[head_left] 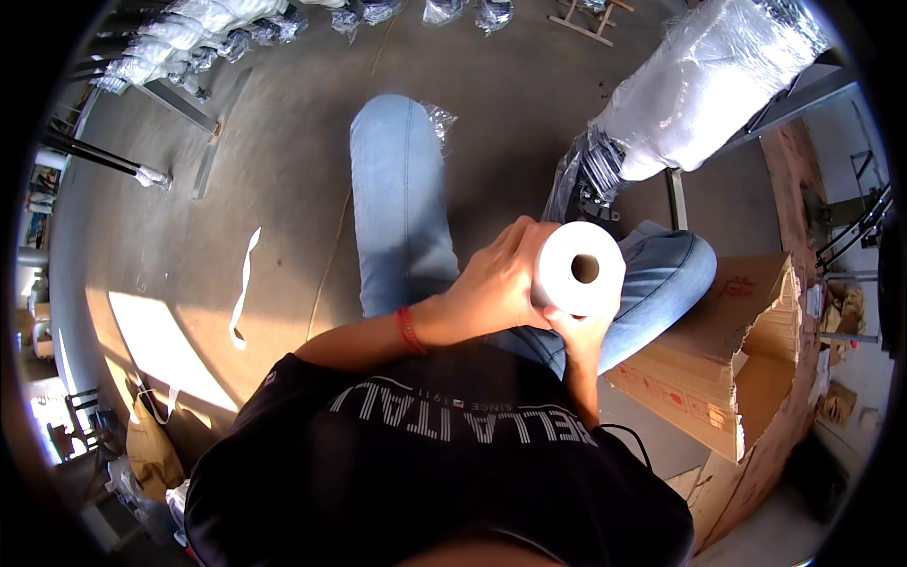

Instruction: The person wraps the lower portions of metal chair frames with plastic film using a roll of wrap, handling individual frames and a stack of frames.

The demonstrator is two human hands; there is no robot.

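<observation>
A white roll [557, 283] with a round hollow core is held up in front of my body, its end facing me. My left hand [501, 279] wraps round its left side, with a red band on the wrist. On the near right side, my right hand [583, 331] grips the same roll, and most of its fingers are hidden behind it. What the roll is made of I cannot tell. Just beyond it, a long bundle [675, 99] wrapped in clear and white plastic slants from the upper right, its dark lower end close to the roll.
An open cardboard box [694, 364] with torn edges stands by my right knee. More plastic-wrapped bundles [203, 33] hang at the far left, near a metal frame [219, 132]. A white strip [247, 288] lies on the floor at left. A brown bag [154, 444] stands at lower left.
</observation>
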